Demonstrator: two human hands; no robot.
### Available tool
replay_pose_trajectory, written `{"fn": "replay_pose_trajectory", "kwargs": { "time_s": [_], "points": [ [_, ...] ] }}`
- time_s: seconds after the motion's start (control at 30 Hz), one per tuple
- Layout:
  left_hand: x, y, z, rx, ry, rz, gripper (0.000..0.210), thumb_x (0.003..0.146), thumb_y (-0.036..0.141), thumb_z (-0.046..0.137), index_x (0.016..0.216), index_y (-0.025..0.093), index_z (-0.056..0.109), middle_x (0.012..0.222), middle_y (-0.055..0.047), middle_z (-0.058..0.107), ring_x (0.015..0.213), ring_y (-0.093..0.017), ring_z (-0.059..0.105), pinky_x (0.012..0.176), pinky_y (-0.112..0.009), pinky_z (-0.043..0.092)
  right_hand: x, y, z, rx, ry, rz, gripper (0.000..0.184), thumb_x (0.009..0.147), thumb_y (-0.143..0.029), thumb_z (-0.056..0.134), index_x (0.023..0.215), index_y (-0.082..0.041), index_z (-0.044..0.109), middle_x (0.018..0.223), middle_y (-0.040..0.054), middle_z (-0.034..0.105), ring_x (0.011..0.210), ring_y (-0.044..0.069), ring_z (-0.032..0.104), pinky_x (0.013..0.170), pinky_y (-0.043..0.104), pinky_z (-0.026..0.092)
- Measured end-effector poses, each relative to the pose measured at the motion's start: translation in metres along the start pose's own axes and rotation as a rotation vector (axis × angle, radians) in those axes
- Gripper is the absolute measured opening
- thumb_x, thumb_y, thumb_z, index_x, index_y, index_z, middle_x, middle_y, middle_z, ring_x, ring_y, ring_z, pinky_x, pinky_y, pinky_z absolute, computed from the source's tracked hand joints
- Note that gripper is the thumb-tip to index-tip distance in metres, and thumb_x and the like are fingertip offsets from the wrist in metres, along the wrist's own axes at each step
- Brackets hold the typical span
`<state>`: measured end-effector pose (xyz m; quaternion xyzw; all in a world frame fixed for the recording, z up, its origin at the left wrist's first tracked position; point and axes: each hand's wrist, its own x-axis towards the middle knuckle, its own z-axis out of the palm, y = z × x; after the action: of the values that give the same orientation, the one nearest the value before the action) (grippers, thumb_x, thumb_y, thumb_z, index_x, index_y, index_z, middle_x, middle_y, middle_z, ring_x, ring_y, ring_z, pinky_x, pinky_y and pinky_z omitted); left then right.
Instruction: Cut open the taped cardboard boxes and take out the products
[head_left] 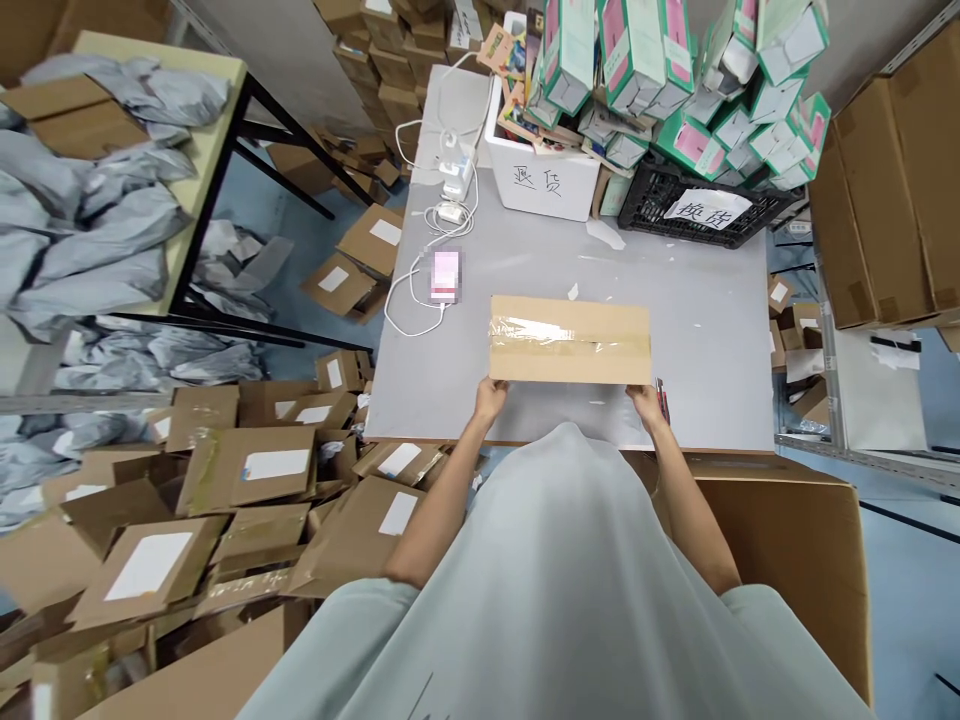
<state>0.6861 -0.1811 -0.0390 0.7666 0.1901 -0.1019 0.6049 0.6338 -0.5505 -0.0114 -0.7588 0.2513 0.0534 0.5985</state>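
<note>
A flat brown cardboard box sealed with clear tape (570,340) lies near the front edge of the pale grey worktop (697,330), its long side facing the person. The left hand (491,398) takes the box's near left corner, its grip closed on the cardboard edge, and the right hand (649,404) takes the near right corner in the same way; a thin red pen-like object (663,398) sits against the right hand, though whether the fingers pinch it I cannot tell. Left of the box, apart from it, a pink phone (445,276) lies on the worktop, joined to a looping white charging cable (409,310). At the far edge stands a white foam bin with handwritten characters (544,185), and just beside it a black plastic crate with a paper label (701,210), both heaped with green and white cartons (697,140). On the floor to the left lies a pile of brown cardboard parcels with white labels (247,470). A side table holds grey plastic mailer bags (97,200). A large open brown carton (795,540) stands at the person's right.
</note>
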Motion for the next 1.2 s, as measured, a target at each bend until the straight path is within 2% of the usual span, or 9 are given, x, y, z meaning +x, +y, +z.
{"fn": "replay_pose_trajectory", "kwargs": {
  "time_s": [0.07,0.13,0.33,0.53,0.73,0.83,0.9,1.03,1.2],
  "points": [
    [-0.003,0.0,0.004,0.011,-0.019,-0.033,0.026,0.085,0.034,0.07,0.099,0.015,0.081,0.103,-0.017,0.087,0.119,-0.037,0.08,0.117,-0.06,0.057,-0.003,0.0,0.003,-0.017,0.019,0.018,0.044,0.082,-0.06,0.069,0.102,-0.023,0.083,0.115,0.0153,0.087,0.125,0.037,0.076,0.12,0.062,0.053],
    [-0.006,0.005,0.003,0.004,-0.044,-0.028,0.03,0.085,0.032,0.068,0.105,0.015,0.082,0.113,-0.017,0.087,0.124,-0.036,0.079,0.12,-0.058,0.055,-0.008,-0.004,0.001,-0.019,0.031,0.013,0.046,0.083,-0.06,0.069,0.106,-0.023,0.084,0.122,0.0148,0.087,0.13,0.036,0.075,0.124,0.06,0.05],
    [-0.026,0.036,-0.014,-0.042,-0.086,0.083,0.051,0.1,0.043,0.061,0.142,0.018,0.076,0.153,-0.014,0.076,0.149,-0.029,0.067,0.132,-0.047,0.046,-0.027,-0.041,-0.015,0.041,0.049,-0.111,0.062,0.094,-0.065,0.071,0.139,-0.024,0.082,0.152,0.008,0.077,0.15,0.032,0.067,0.133,0.055,0.046],
    [-0.033,0.056,-0.024,0.0,-0.035,0.174,0.059,0.108,0.056,0.058,0.149,0.017,0.075,0.155,-0.014,0.075,0.142,-0.032,0.072,0.126,-0.045,0.053,-0.025,-0.058,-0.02,0.017,0.116,-0.121,0.07,0.092,-0.072,0.078,0.138,-0.02,0.085,0.146,0.0106,0.079,0.142,0.041,0.073,0.129,0.063,0.052],
    [-0.025,0.034,-0.02,0.039,-0.028,0.052,0.054,0.104,0.054,0.065,0.144,0.019,0.078,0.149,-0.013,0.078,0.139,-0.034,0.074,0.127,-0.049,0.052,-0.013,-0.027,-0.01,-0.006,0.095,-0.046,0.063,0.085,-0.076,0.08,0.124,-0.027,0.089,0.138,0.0065,0.083,0.14,0.04,0.074,0.129,0.067,0.05],
    [-0.023,0.02,-0.018,0.006,-0.025,0.021,0.053,0.105,0.054,0.065,0.143,0.019,0.078,0.153,-0.014,0.076,0.146,-0.032,0.07,0.13,-0.049,0.048,-0.007,-0.014,-0.007,0.015,0.07,-0.016,0.063,0.083,-0.077,0.079,0.121,-0.028,0.089,0.14,0.0068,0.083,0.14,0.037,0.075,0.129,0.065,0.051],
    [-0.023,0.01,-0.019,-0.026,-0.023,-0.001,0.054,0.108,0.054,0.059,0.144,0.019,0.077,0.158,-0.015,0.072,0.151,-0.03,0.066,0.133,-0.049,0.045,-0.005,-0.006,-0.009,0.037,0.059,0.001,0.066,0.086,-0.079,0.074,0.123,-0.025,0.088,0.144,0.0097,0.081,0.139,0.036,0.075,0.127,0.063,0.054],
    [-0.029,-0.013,-0.024,-0.076,-0.006,-0.108,0.065,0.113,0.056,0.042,0.151,0.012,0.071,0.163,-0.024,0.066,0.149,-0.032,0.068,0.128,-0.056,0.051,-0.008,0.01,-0.016,0.049,0.058,0.074,0.07,0.087,-0.077,0.07,0.127,-0.022,0.086,0.147,0.0156,0.079,0.134,0.036,0.077,0.119,0.063,0.058],
    [-0.043,-0.035,-0.022,-0.102,-0.02,-0.191,0.066,0.099,0.054,0.067,0.15,0.012,0.072,0.161,-0.023,0.068,0.151,-0.038,0.065,0.127,-0.057,0.053,-0.026,0.025,-0.011,0.015,-0.037,0.139,0.054,0.076,-0.054,0.08,0.119,-0.022,0.088,0.13,0.0151,0.086,0.127,0.037,0.079,0.117,0.058,0.059]
  ]
}}
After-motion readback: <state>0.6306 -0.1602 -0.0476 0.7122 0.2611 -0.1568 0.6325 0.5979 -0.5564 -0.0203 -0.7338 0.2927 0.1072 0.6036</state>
